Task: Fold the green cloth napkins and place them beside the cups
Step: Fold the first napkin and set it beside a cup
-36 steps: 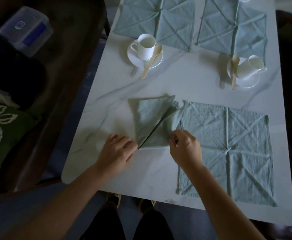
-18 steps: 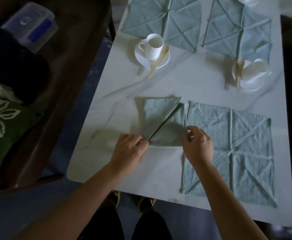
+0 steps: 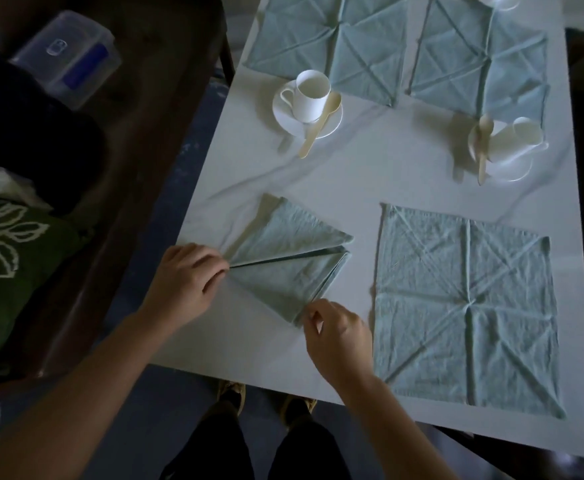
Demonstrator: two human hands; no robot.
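A pale green napkin folded into a kite shape (image 3: 285,261) lies on the white marble table (image 3: 370,174) near its left edge. My left hand (image 3: 186,277) pinches the napkin's pointed left tip. My right hand (image 3: 337,336) pinches its lower corner. An unfolded creased napkin (image 3: 467,313) lies flat to the right. Two more unfolded napkins, one at the far left (image 3: 328,43) and one at the far right (image 3: 480,57), lie at the far end. A white cup (image 3: 311,97) stands on a saucer with a wooden spoon (image 3: 320,126). A second cup (image 3: 515,140) lies tipped on its saucer.
A dark wooden bench (image 3: 138,98) runs along the table's left side, bearing a clear plastic box (image 3: 65,60) and a green patterned cushion (image 3: 10,261). My legs and shoes (image 3: 231,396) show below the table's near edge.
The folded napkin has turned so its point faces left. My left hand moved left with the tip. My right hand dropped down to the lower corner.
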